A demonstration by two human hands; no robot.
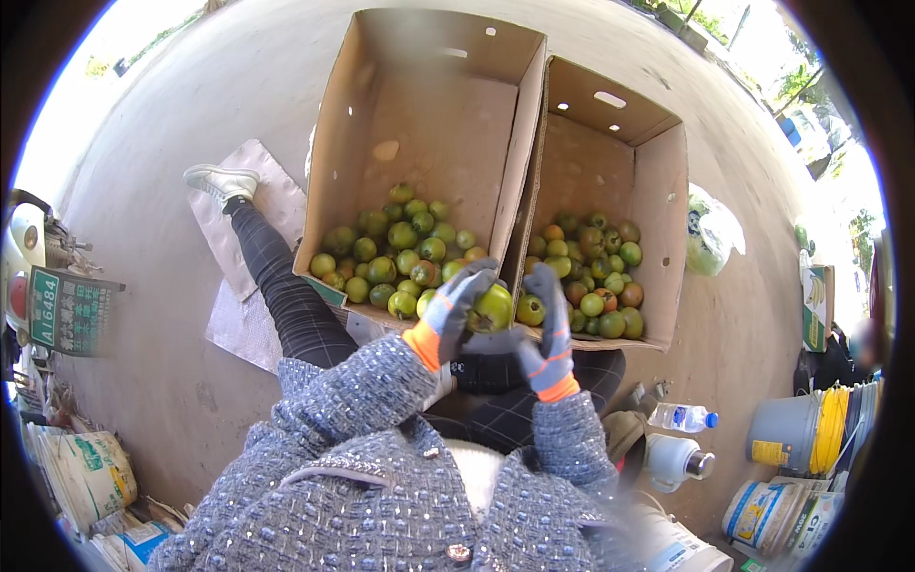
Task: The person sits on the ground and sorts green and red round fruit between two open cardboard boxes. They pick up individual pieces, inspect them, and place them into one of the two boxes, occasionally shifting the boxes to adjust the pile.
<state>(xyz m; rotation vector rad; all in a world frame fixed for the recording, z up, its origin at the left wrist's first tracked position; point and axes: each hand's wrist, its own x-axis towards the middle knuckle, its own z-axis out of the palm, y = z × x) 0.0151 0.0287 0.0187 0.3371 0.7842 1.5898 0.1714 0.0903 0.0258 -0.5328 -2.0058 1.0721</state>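
My left hand, in a grey glove with an orange cuff, grips a large green tomato above the near edges of two cardboard boxes. My right hand, gloved alike, is just right of that tomato, thumb and fingers apart. Another green tomato shows beyond the gap between them; it appears to lie in the box corner. The left cardboard box holds many green tomatoes gathered at its near end. In the right cardboard box lie green and reddish tomatoes.
My outstretched leg runs along the left box. A plastic bag sits right of the boxes. A water bottle, a flask and stacked buckets stand at right. More buckets and a vehicle are at left.
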